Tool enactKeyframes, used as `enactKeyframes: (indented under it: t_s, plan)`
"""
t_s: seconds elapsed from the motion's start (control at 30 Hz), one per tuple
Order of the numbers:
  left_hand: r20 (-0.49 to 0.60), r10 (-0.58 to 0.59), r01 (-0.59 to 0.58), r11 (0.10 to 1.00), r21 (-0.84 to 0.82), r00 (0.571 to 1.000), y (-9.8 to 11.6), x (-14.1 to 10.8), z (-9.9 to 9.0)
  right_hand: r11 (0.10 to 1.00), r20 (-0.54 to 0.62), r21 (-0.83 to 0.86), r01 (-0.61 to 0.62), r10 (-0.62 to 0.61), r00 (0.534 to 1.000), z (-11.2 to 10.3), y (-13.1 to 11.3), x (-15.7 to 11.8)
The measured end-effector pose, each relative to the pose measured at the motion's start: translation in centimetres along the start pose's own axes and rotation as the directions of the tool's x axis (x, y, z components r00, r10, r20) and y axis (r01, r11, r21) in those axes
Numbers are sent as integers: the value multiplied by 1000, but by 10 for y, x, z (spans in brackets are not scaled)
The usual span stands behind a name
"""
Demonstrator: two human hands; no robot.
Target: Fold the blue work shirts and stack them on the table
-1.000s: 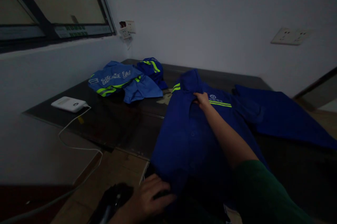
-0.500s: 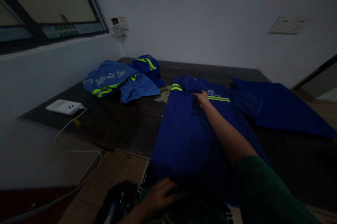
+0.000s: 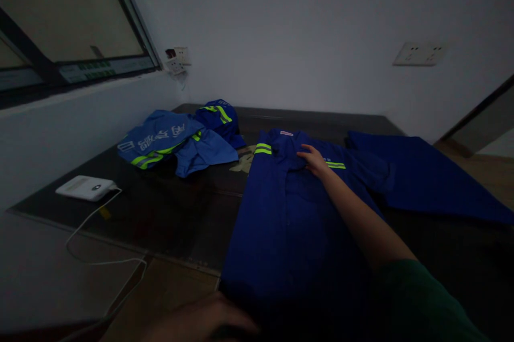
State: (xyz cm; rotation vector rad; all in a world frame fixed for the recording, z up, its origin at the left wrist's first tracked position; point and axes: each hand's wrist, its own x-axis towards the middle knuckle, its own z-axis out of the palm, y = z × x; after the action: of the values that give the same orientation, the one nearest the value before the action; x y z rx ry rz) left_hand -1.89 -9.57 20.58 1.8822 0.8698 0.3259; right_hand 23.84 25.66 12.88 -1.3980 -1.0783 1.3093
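A dark blue work jacket [image 3: 261, 224] with yellow-green reflective bands lies spread on the dark table, front up, its lower end toward me. My right hand [image 3: 315, 161] is over its upper front, just below the collar, with the fingers stretched out and apart and nothing gripped. A pale label shows inside the collar. At the bottom edge of the view my left hand [image 3: 204, 318] is beside the jacket's lower left part. It is dark and blurred, and its fingers cannot be made out well enough to tell their hold.
A lighter blue garment [image 3: 160, 136] and a darker blue one [image 3: 220, 120] lie bunched at the back left. A folded blue cloth [image 3: 417, 176] lies on the right. A white corded device [image 3: 85, 188] sits on the table [image 3: 172, 224] at the left. Sockets [image 3: 417, 54] are on the wall.
My right hand has let go of the jacket's front edge and spread its fingers; the collar lies more open, showing its label. My left hand has moved left and down. The view has tilted up.
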Motion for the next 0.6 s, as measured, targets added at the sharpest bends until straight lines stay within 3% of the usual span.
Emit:
enactKeyframes:
  t_s: [0.03,0.1,0.13,0.2,0.27,0.33,0.43,0.6]
  plan:
    - [8,5,-4,996,-94,1000,12,7,-20,1000,12,-20,12,-12,1000,-3,-1,2]
    - [-149,108,-141,962,-234,983,20,37,-62,998,40,-50,44,-42,998,-4,-1,6]
    - [-286,139,-212,947,-242,948,17,60,-83,996,55,-62,61,-58,997,-4,-1,7]
    - [-557,150,-281,947,-157,817,-4,116,-128,992,81,-81,94,-88,993,-3,0,9]
    - [-678,129,-193,981,-19,724,-36,178,-174,988,103,-95,122,-112,988,-2,2,9]
    - [-727,77,112,972,208,682,-69,233,-214,984,123,-105,147,-134,983,-2,4,8]
    - [-726,76,233,920,315,683,-111,293,-255,977,168,-105,185,-166,972,-5,5,4]
    - [-562,141,205,837,507,815,-152,347,-274,977,239,-90,192,-166,957,-11,-1,-3]
